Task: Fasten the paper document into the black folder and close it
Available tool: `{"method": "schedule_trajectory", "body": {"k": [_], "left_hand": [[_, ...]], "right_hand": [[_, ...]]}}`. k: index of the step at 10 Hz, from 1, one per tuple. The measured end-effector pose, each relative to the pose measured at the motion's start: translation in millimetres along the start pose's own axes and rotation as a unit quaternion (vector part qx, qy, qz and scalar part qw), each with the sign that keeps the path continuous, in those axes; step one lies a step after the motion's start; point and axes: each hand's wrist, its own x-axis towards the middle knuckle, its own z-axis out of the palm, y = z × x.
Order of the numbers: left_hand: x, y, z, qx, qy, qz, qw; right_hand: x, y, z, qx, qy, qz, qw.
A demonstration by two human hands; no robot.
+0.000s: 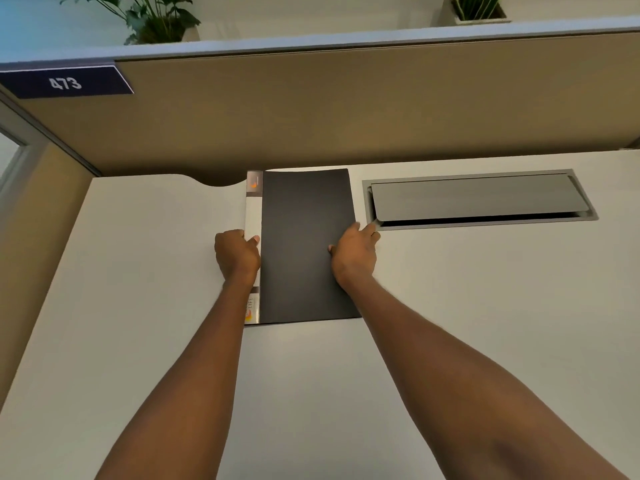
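Now closed: black folder (306, 244) lying flat on white counter (156, 271), far end nearly touching tan partition (346, 109), spine w/ white label strip on left, grey cable hatch (478, 199) just beside on right. No paper document in sight; either inside already or out of frame, can't tell.

Left hand (237, 254) at spine edge approx. mid-length, fingers curled round it, thumb tip on label strip. Looks like a light pinch on the edge, though fingers underneath hidden. Right hand (355, 256) at opposite, opening edge, thumb (331, 249) resting on cover, other fingers wrapped past the edge toward hatch; grip on cover alone or whole folder not clear.

Handling, judging by look: thin plastic cover, matte, light, bendy rather than stiff, prob. sags if lifted by one corner. Low risk of damage, but cover creases if bent hard. Surface smooth, so may slide on counter when pushed; pinning spine w/ left hand helps. Best holds: spine for carrying or steadying, since stiffest part; free long edge mid-length for opening or pressing shut, as right hand sits now.

Stage unclear: either about to open for fastening, or just pressing shut at end.
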Motion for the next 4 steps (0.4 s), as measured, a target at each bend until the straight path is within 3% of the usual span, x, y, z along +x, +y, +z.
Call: {"method": "schedule_trajectory", "body": {"k": [2,4], "left_hand": [[-16,7,-6,0.092,0.018,0.025,0.995],[-59,0,-3,0.133,0.04,0.103,0.985]], "right_hand": [[-11,7,-5,-0.065,0.055,-0.05,0.995],[-48,24,-15,-0.065,0.071,-0.165,0.982]]}}
